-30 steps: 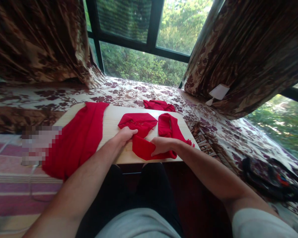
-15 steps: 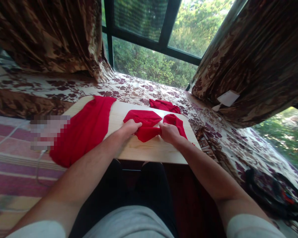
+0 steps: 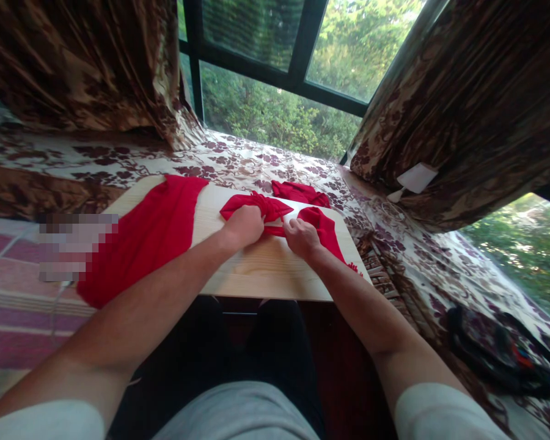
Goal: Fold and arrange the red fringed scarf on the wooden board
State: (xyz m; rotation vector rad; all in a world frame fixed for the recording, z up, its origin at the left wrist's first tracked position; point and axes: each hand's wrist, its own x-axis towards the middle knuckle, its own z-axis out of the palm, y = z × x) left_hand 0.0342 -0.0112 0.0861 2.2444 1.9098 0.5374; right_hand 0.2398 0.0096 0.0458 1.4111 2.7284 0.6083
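A folded piece of red cloth (image 3: 238,205) with tassel-like strands along its top lies mid-table. My left hand (image 3: 246,225) is closed on its near side, the fingertips partly hidden in the folds. My right hand (image 3: 302,237) pinches a narrow red strip that runs across between the hands. Just beyond the right hand is another red portion (image 3: 326,227), with a fringe (image 3: 355,269) at the table's right edge. Whether these portions join as one piece, I cannot tell. A larger spread of red cloth (image 3: 151,235) drapes over the table's left end.
All this rests on a pale wooden table (image 3: 256,275) above my knees. More red cloth (image 3: 300,192) lies behind it on the flower-patterned cover (image 3: 238,156). A small white lamp (image 3: 417,178) stands at right, and a dark bag (image 3: 495,351) lies at lower right.
The middle cloth's near flap, earlier stretched between both hands, is now gathered back, and strands show on top. My left hand has turned over and closed on it; my right hand has shifted slightly left.
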